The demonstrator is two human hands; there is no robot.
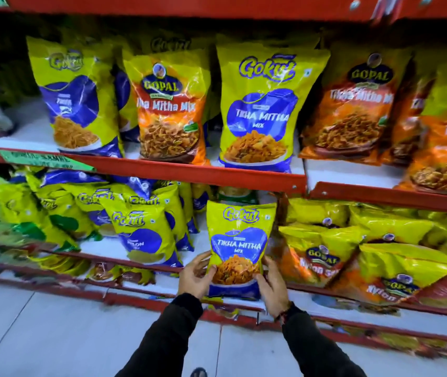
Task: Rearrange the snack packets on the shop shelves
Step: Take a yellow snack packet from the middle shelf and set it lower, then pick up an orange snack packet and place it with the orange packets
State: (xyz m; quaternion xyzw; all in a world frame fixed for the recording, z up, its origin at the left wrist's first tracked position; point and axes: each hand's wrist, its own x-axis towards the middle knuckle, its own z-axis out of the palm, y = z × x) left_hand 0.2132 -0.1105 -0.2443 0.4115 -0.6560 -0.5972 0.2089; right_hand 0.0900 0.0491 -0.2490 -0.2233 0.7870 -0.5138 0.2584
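Observation:
I hold a small yellow and blue Gokul Tikha Mitha Mix packet (240, 240) upright in front of the middle shelf (140, 255). My left hand (196, 274) grips its lower left side and my right hand (272, 288) grips its lower right side. On the upper shelf (189, 170) stands a larger Gokul Tikha Mitha Mix packet (263, 104), directly above the held one. An orange Gopal Tikha Mitha Mix packet (169, 104) stands to its left, and another Gokul packet (72, 93) further left.
More orange Gopal packets (353, 104) fill the upper shelf's right side. The middle shelf carries leaning Gokul packets (143, 235) on the left and Gopal Nylon Sev packets (323, 254) on the right. A lower shelf (124, 295) and grey tiled floor (53, 336) lie below.

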